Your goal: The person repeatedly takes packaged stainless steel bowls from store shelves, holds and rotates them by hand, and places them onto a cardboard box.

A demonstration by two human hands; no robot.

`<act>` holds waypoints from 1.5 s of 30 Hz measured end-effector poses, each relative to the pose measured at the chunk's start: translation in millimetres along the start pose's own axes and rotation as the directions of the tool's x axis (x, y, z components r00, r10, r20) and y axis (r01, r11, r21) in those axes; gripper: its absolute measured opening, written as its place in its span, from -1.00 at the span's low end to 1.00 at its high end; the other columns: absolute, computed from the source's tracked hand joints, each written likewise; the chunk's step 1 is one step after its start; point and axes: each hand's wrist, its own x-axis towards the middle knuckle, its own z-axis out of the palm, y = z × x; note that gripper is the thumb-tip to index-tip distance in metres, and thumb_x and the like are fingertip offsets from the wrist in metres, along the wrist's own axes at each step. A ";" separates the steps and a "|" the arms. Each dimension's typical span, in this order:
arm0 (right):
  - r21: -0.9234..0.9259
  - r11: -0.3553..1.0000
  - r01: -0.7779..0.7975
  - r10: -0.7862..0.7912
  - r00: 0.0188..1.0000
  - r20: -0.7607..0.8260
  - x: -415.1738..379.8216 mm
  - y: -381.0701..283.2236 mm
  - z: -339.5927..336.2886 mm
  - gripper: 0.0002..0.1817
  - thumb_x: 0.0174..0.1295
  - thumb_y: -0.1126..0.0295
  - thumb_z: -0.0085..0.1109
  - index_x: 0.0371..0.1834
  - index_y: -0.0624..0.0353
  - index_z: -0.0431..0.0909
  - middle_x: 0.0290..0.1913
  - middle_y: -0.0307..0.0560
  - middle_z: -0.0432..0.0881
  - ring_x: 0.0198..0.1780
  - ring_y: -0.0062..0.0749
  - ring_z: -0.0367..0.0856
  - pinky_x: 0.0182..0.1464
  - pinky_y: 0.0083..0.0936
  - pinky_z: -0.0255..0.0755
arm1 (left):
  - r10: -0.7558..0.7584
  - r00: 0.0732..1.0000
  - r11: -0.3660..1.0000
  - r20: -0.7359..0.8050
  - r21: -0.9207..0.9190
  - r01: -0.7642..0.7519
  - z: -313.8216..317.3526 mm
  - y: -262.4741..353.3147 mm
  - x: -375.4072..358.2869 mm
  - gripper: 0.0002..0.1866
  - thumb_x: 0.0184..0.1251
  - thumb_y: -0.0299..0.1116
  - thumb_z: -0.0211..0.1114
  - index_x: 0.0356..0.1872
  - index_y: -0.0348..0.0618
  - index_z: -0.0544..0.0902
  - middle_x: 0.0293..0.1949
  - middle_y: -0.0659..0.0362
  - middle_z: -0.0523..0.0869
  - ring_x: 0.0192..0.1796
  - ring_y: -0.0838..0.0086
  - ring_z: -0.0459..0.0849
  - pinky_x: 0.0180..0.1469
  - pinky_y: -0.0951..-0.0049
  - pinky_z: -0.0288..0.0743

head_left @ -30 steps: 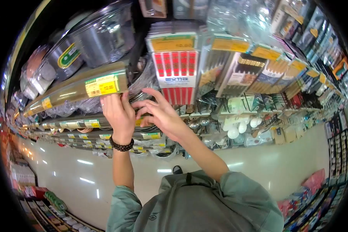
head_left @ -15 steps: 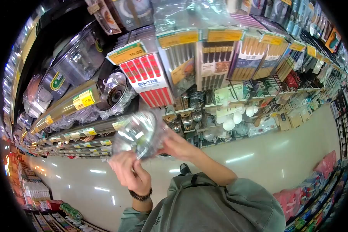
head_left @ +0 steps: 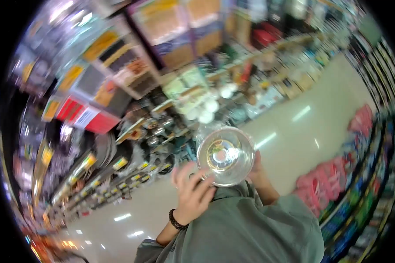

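both hands [head_left: 193,193] hold glass bowl [head_left: 226,155]

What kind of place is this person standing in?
Most likely a housewares shop aisle: blurred shelves of packaged goods with yellow price tags, a shiny pale floor, and a clear plastic-wrapped round bowl held in both hands.

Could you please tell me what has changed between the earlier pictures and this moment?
Both hands left the shelf edge, took hold of a clear wrapped bowl and brought it down close to the chest. The left hand and right hand now hold it. The beaded bracelet stays on the left wrist.
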 end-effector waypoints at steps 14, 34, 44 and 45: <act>-0.242 0.970 0.003 -0.126 0.862 -0.492 -140.4 -84.7 -95.9 -0.44 0.65 0.14 -0.13 0.58 0.18 0.18 0.44 -0.13 0.40 0.43 -0.37 0.35 0.47 -0.38 0.25 | -0.263 0.539 -0.003 0.800 -0.560 0.829 260.7 18.6 82.8 -0.50 0.46 -0.57 0.18 0.40 -0.32 0.42 0.21 0.07 0.65 0.19 0.41 0.62 0.26 0.41 0.48; -0.574 0.819 0.018 -0.561 0.238 -0.793 -137.0 -369.5 -287.8 -0.63 0.38 0.54 0.08 0.23 0.36 0.55 0.01 -0.11 0.72 0.01 -0.48 0.62 0.10 -0.45 0.53 | 0.173 0.509 0.289 0.843 -0.538 0.792 550.9 201.8 331.2 -0.57 0.43 -0.56 0.19 0.30 -0.38 0.48 0.16 0.10 0.66 0.18 0.46 0.61 0.25 0.43 0.47; -0.580 0.813 -0.051 -0.576 0.072 -0.814 -123.1 -453.7 -407.0 -0.58 0.22 0.57 0.33 0.17 0.37 0.61 0.00 -0.07 0.74 -0.01 -0.49 0.66 0.07 -0.46 0.56 | 0.289 0.398 0.455 0.871 -0.491 0.743 668.8 256.9 431.2 -0.55 0.42 -0.55 0.23 0.30 -0.36 0.44 0.17 0.06 0.63 0.20 0.40 0.61 0.26 0.42 0.48; -0.547 0.835 -0.054 -0.543 0.079 -0.836 -122.4 -464.7 -423.3 -0.60 0.22 0.56 0.34 0.15 0.37 0.63 -0.02 -0.06 0.75 -0.02 -0.50 0.66 0.06 -0.47 0.57 | 0.289 0.379 0.485 0.879 -0.476 0.733 681.6 262.5 443.4 -0.57 0.42 -0.55 0.23 0.28 -0.35 0.44 0.15 0.07 0.63 0.19 0.40 0.60 0.25 0.42 0.47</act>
